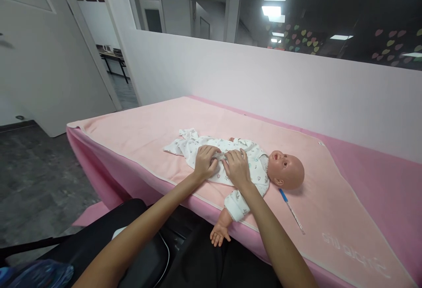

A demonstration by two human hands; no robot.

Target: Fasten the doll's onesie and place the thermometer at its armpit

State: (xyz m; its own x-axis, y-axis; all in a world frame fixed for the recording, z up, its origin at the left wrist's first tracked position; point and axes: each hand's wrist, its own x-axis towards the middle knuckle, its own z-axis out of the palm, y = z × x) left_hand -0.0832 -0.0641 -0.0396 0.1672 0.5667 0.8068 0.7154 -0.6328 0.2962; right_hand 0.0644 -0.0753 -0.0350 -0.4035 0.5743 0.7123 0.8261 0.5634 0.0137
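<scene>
A baby doll (pixel 286 169) lies on its back on a pink-covered table, its head toward the right. It wears a white printed romper (pixel 259 158), and one doll arm hangs over the table's front edge. My left hand (pixel 206 161) is closed on the front of the romper near the doll's middle. Just to its right, my right hand (pixel 236 165) pinches the same fabric at the belly. The cloth between my fingertips is bunched; a fastener there is too small to make out. Beside the doll's head lies a pen-like clear stick with a blue end (pixel 284 195).
A pale pink sheet (pixel 332 191) covers the table over a darker pink cloth (pixel 379 160). Behind it rises a white wall (pixel 263 77) with a window above. A black chair or bag (pixel 145 253) stands at the front left. A door (pixel 42 50) is at the left.
</scene>
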